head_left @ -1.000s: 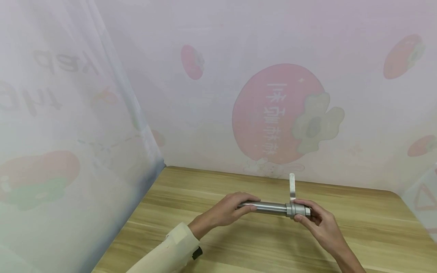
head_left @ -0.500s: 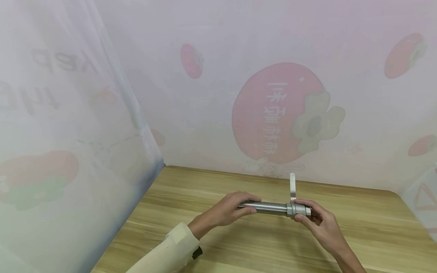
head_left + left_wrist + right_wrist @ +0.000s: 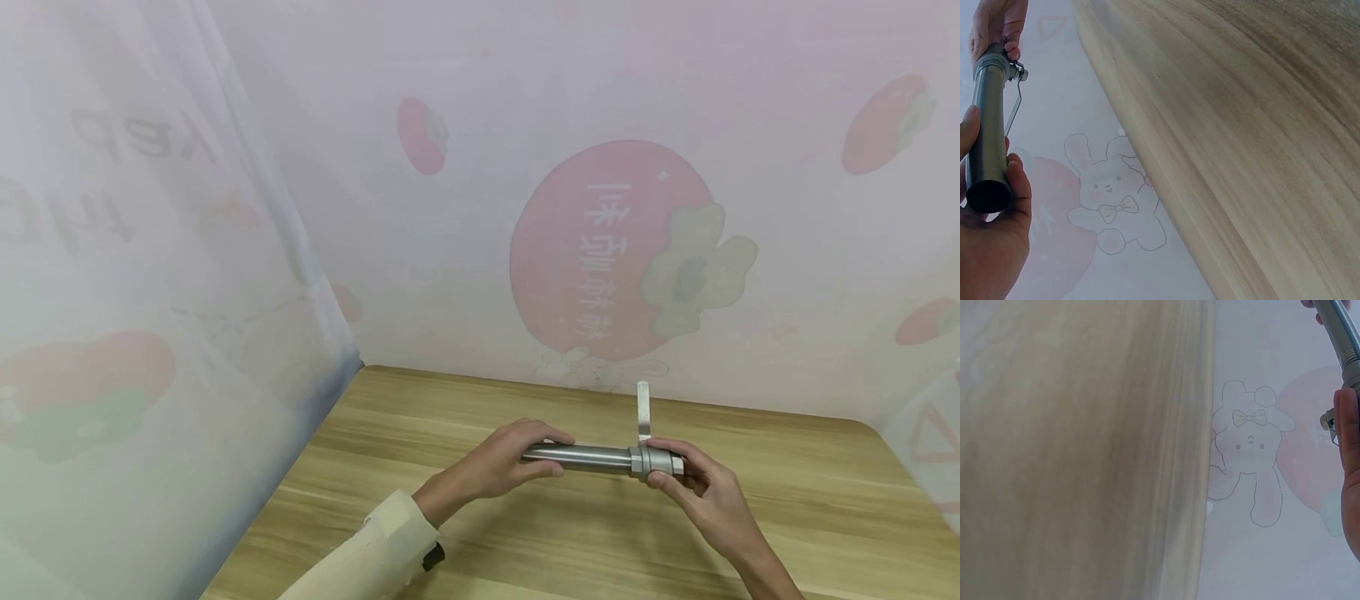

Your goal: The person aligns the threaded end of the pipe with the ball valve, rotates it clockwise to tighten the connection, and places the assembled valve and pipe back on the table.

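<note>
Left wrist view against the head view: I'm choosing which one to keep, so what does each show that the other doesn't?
Only the left wrist view shows the metal tube's dark open end and a rabbit drawing on the backdrop. Only the head view shows the cream sleeve, the persimmon print and the whole wooden table. Both show the left hand and right hand holding the tube, with its thin lever sticking out.

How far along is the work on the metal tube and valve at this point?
Done: the valve fitting already sits on the end of the metal tube, its flat lever standing upright. In hand: the left hand grips the tube's free end and the right hand pinches the fitting, both held just above the wooden table. Left: whether the joint is fully tight cannot be told.
</note>
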Demonstrator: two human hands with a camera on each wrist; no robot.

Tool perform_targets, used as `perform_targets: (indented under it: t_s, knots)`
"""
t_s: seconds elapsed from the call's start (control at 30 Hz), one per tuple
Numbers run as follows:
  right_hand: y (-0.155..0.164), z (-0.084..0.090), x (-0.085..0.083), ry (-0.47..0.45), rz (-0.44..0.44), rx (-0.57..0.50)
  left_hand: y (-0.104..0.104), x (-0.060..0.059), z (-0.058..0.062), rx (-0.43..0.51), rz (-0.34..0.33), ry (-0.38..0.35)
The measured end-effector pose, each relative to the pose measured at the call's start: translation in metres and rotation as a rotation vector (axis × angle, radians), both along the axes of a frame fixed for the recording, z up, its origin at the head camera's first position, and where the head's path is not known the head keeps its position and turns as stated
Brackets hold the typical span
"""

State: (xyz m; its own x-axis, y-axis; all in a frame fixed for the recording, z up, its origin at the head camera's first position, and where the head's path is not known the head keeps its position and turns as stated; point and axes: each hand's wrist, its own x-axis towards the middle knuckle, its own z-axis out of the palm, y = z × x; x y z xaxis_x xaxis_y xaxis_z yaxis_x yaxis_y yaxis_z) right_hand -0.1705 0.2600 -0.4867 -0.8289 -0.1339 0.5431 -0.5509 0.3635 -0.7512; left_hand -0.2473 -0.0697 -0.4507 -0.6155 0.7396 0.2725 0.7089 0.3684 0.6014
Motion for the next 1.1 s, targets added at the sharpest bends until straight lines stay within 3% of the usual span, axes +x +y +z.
perform_targets:
  t_s: [0.5, 0.9, 1.1]
  knots:
    - [-0.0010, -0.0006, -0.0001, 0.010, 0.000, -0.005, 0.0013, -0.0016, -0.0005, 0.012, 0.007, 0.057]
    - [-0.0015, -0.0007, -0.0002, 0.008, 0.003, -0.004, 0.0016, 0.0003, 0.0007, -0.047, 0.093, 0.032]
    - [-0.0025, -0.0002, 0.0004, 0.001, 0.001, -0.006, 0.0023, 0.0014, 0.0018, -0.024, 0.080, 0.016]
